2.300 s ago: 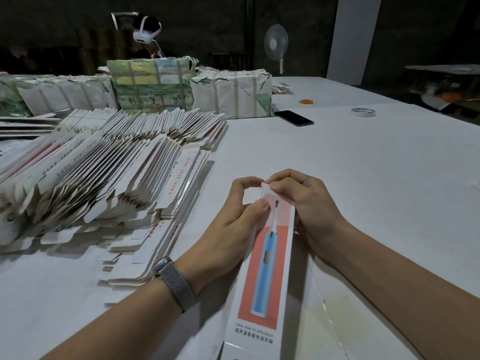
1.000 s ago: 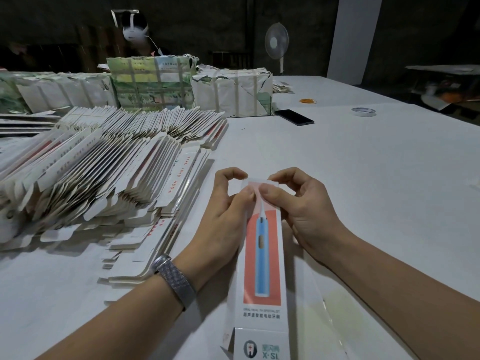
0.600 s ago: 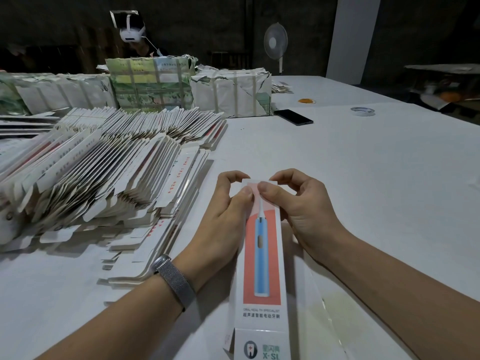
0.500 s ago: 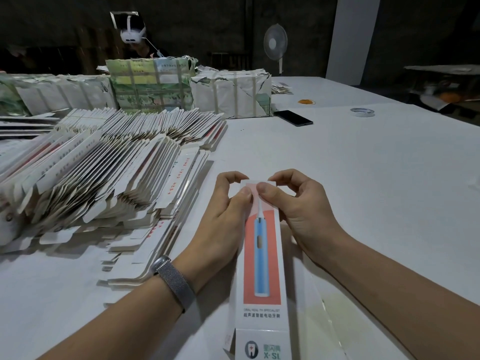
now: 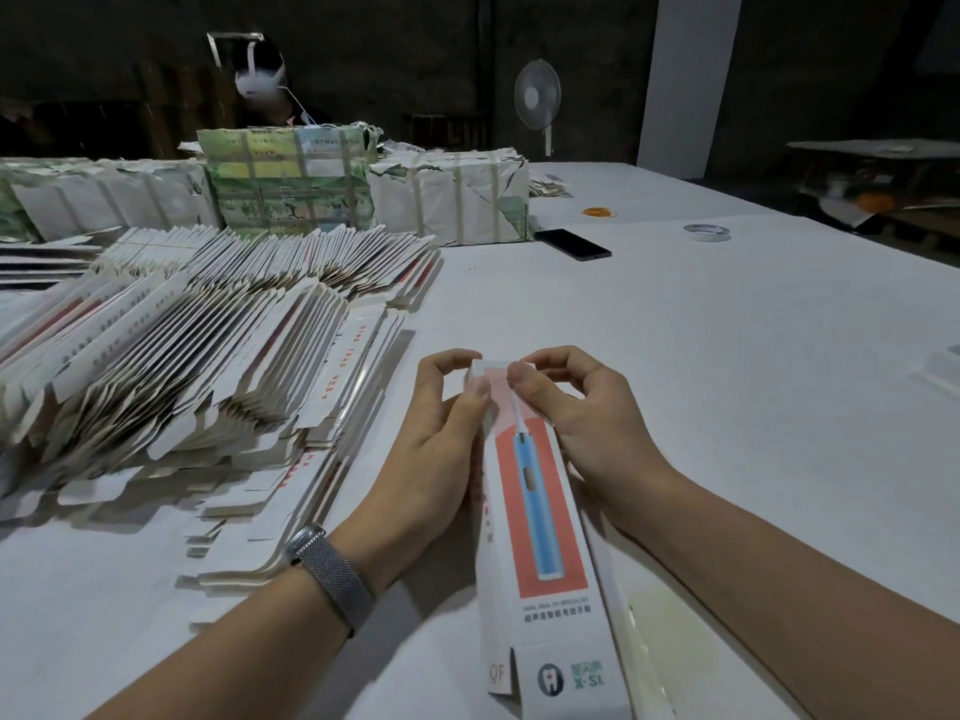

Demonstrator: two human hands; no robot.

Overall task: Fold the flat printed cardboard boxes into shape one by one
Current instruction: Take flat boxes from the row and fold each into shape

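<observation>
One box (image 5: 535,517) stood formed on the counter (image 5: 727,381); left hand (image 5: 436,459) and right hand (image 5: 587,418) fingers pinched its far end flap. Many flat boxes (image 5: 208,366) remained unfolded, judging by the stack.

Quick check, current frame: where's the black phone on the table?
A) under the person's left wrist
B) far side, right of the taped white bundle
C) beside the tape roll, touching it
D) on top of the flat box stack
B: the black phone lies flat on the table, just right of the taped white bundle, well apart from the tape roll.
</observation>
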